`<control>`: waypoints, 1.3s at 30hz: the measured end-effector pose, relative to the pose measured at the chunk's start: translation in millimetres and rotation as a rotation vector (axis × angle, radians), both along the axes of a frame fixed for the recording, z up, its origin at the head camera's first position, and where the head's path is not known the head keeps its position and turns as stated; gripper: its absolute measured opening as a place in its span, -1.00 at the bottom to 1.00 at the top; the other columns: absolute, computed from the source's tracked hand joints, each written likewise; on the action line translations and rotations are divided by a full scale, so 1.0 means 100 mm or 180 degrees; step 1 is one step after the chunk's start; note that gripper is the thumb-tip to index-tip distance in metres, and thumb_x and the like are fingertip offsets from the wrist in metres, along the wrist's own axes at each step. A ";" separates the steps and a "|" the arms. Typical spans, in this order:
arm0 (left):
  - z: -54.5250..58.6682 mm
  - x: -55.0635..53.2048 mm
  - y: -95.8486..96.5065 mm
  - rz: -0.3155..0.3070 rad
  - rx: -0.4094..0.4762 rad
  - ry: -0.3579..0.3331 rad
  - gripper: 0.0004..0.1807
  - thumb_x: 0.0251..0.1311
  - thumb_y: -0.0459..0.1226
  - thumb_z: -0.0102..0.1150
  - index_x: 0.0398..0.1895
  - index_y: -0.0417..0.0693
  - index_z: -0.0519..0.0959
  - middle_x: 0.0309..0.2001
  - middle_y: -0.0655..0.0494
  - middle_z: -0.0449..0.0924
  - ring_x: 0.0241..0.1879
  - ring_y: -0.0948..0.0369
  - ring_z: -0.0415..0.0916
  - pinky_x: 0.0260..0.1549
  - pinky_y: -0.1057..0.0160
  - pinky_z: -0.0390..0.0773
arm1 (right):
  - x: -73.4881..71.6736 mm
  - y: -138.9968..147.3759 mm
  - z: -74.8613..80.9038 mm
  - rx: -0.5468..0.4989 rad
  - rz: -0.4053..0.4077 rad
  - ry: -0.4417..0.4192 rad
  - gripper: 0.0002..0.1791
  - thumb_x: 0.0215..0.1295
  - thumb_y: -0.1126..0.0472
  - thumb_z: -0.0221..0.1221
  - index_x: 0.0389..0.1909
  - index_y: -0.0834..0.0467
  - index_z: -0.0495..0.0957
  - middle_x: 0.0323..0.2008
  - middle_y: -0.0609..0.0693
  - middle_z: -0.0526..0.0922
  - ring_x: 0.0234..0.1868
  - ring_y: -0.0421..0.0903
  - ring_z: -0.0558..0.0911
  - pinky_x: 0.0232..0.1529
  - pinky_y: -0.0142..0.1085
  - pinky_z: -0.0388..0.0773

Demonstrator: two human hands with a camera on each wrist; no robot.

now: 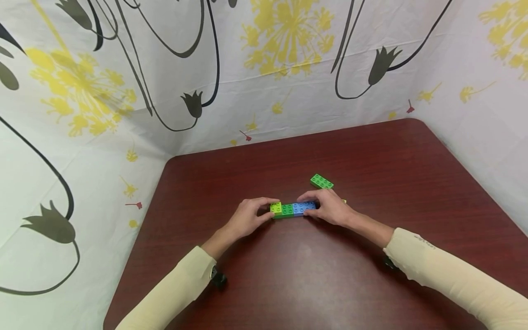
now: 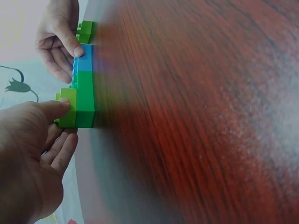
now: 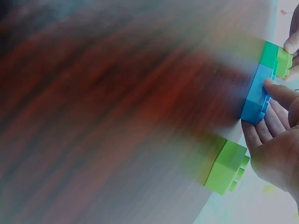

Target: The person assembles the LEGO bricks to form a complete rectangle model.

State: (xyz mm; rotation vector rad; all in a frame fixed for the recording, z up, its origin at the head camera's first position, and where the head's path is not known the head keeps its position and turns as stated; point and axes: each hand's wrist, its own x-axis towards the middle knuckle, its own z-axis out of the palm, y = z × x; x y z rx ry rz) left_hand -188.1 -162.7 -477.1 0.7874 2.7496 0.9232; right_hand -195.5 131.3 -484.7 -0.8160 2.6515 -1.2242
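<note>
Desk point(image 1: 313, 275) = dark red-brown wood, grain running in streaks (clearest in L wrist view), glossy w/ a pale sheen in the near middle. Far corners rounded; R one sits farther back than L, so the far edge slants in head view. R wrist view of the top is blurry in places.

Room: white cloth point(image 1: 231, 78) hangs behind desk & along both sides, w/ faint creases & a shadowy fold at the back L corner. Print on it: big yellow blooms point(image 1: 288, 32), grey-green tulips point(image 1: 383, 65) on long curvy dark stems, a few tiny red buds point(image 1: 247, 137) low down near desk level.

Bricks are mid-desk, in a short row running L to R. Lime brick point(image 1: 275, 209) is stacked on L end of green brick point(image 1: 287, 211); blue brick point(image 1: 300, 209) is end to end w/ green's R end. L hand point(image 1: 247, 215) pinches lime btwn thumb & fingers; R hand point(image 1: 332, 207) grips blue same way, thumb on near side, fingers on far side.

Spare brick point(image 1: 321, 181), also green, lies flat just behind R hand, studs up, at an angle to the row. Yellowish bit point(image 1: 344, 200) peeks out past R hand, mostly hidden; can't tell its shape.

Both sleeves point(image 1: 453, 275) pale cream; black gadget point(image 1: 218, 278) under L cuff.
</note>
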 end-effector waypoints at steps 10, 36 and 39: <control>0.03 -0.02 0.01 -0.0018 0.0003 -0.0061 -0.51 0.41 -0.22 0.41 0.38 0.13 0.63 0.25 0.18 0.69 0.10 0.29 0.68 0.16 0.20 0.63 | -0.01 0.00 0.01 -0.0017 0.0001 -0.0051 -0.60 0.28 0.32 0.50 0.14 0.18 0.73 0.06 0.07 0.78 0.04 -0.01 0.72 0.06 0.00 0.66; -0.01 -0.03 0.00 0.0007 0.0085 -0.0077 -0.51 0.38 -0.22 0.44 0.36 0.14 0.64 0.19 0.16 0.72 0.02 0.30 0.72 0.09 0.22 0.67 | -0.03 -0.02 -0.01 0.0065 0.0039 0.0019 -0.60 0.28 0.32 0.50 0.15 0.17 0.73 0.05 0.04 0.79 0.03 -0.05 0.72 0.04 -0.05 0.64; -0.02 -0.03 0.01 -0.0003 0.0108 -0.0056 -0.51 0.38 -0.21 0.44 0.35 0.14 0.64 0.19 0.16 0.72 0.01 0.30 0.72 0.08 0.21 0.67 | -0.04 -0.02 -0.02 0.0091 0.0046 0.0007 -0.58 0.29 0.31 0.49 0.16 0.17 0.73 0.07 0.04 0.78 0.02 -0.06 0.71 0.04 -0.06 0.64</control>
